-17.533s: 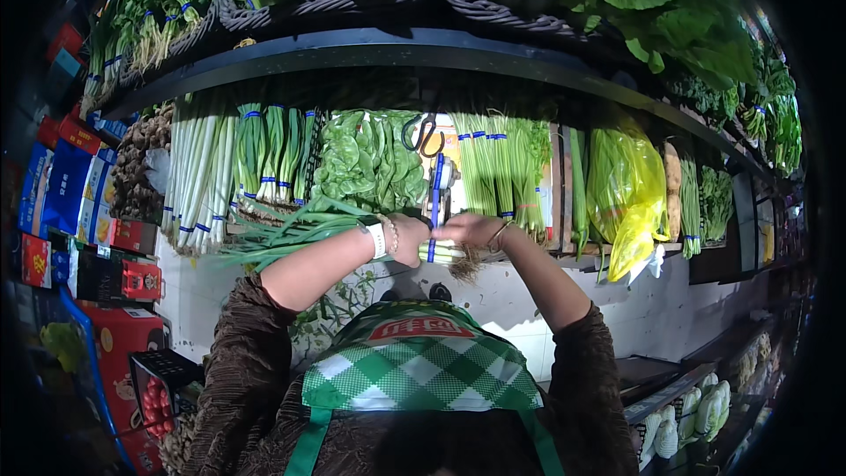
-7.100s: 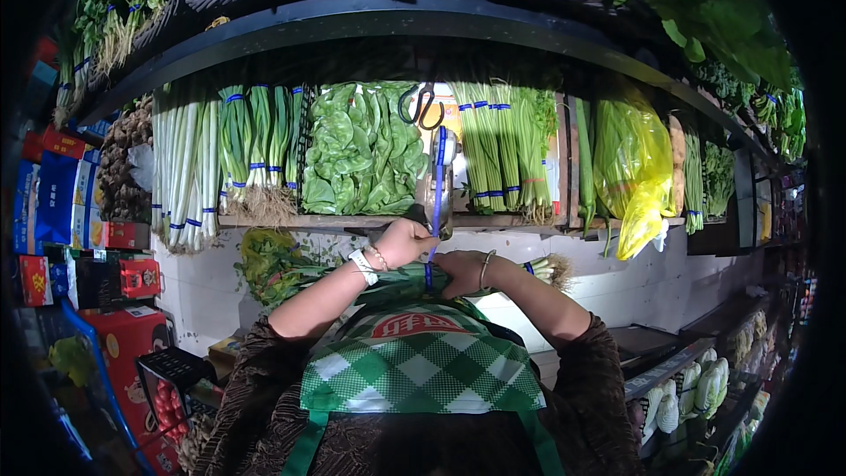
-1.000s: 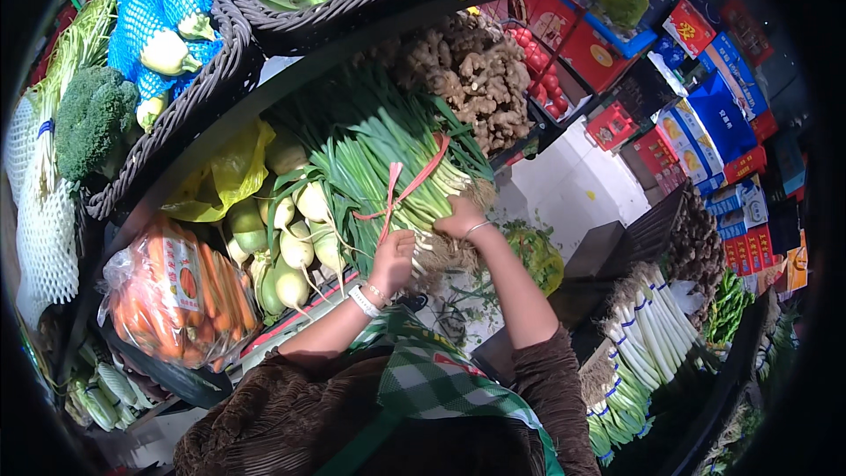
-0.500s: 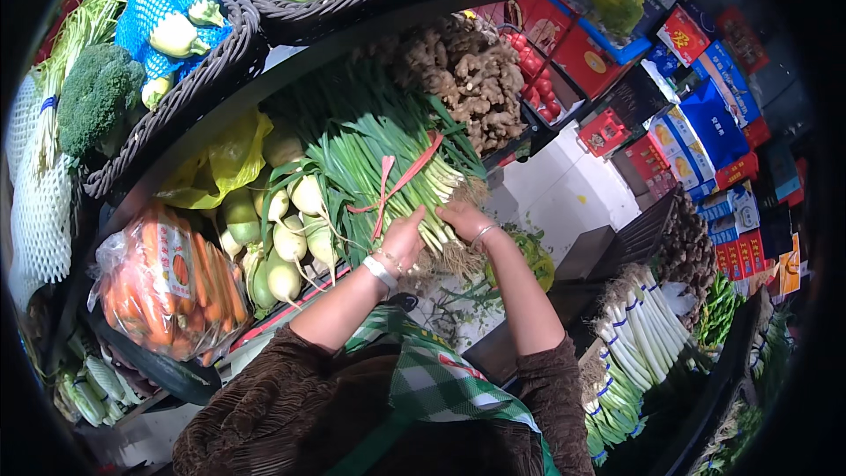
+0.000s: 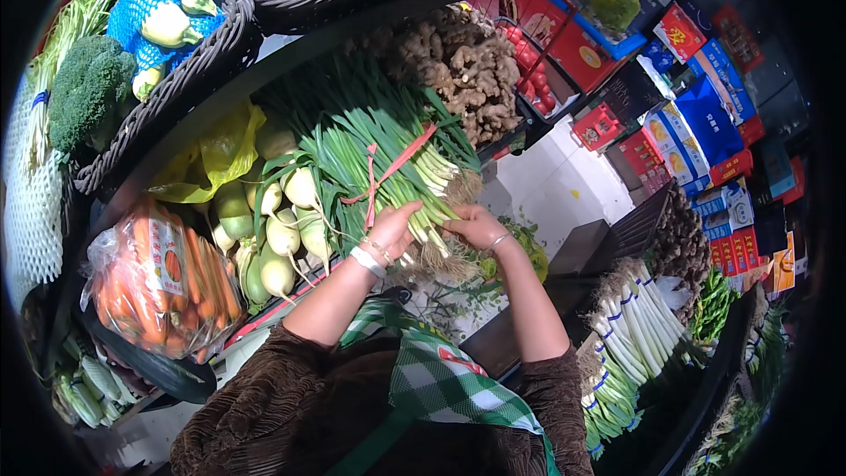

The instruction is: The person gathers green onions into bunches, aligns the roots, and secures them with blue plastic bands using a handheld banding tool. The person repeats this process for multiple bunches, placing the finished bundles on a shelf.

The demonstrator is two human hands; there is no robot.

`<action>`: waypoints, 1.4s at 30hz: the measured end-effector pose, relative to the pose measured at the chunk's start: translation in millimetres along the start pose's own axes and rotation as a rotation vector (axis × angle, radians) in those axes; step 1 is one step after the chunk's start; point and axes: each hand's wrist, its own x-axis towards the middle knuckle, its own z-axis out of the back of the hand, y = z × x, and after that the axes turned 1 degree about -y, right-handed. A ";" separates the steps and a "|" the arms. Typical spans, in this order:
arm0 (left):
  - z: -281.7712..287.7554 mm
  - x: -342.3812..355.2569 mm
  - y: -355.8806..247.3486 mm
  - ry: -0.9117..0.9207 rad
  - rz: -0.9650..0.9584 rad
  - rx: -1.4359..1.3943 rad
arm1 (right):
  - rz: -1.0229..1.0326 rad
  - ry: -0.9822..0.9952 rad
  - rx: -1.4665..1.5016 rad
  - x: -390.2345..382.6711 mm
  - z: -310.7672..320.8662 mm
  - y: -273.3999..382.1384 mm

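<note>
A large bunch of long green scallion-like stalks (image 5: pixel 348 154) with pale bases lies on the produce shelf, a loose red tie (image 5: pixel 397 176) across it. My left hand (image 5: pixel 390 234) is closed round stems low on the bunch. My right hand (image 5: pixel 471 229) pinches the same separated portion a little further right, its tangled roots (image 5: pixel 441 260) hanging below. White-and-green radishes (image 5: pixel 280 238) lie just left of my left hand, beside a crumpled yellow plastic bag (image 5: pixel 203 159). Heaped ginger (image 5: pixel 458 70) is above the bunch.
Bagged carrots (image 5: pixel 163 291) lie at left, below wicker baskets (image 5: pixel 150 141) of vegetables behind a dark ledge. Banded white-stemmed bunches (image 5: pixel 634 326) line another shelf at lower right. Stacked boxes (image 5: pixel 687 150) and a tiled floor (image 5: pixel 546 185) are at upper right.
The view has turned from the blue tape tool to this shelf. In the last second my right hand has shifted downward, drawing some stems away from the bunch; my left hand has risen slightly.
</note>
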 end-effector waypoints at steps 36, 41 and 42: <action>-15.0 -1.0 -2.1 0.046 0.181 0.237 | -0.018 -0.101 -0.225 11.1 -35.3 25.1; 3.9 -0.5 -19.2 -0.085 0.020 0.434 | -0.087 -0.065 0.021 4.2 -16.3 10.5; 7.9 2.0 -24.5 -0.093 -0.070 0.474 | -0.126 -0.033 0.029 0.6 -8.9 8.2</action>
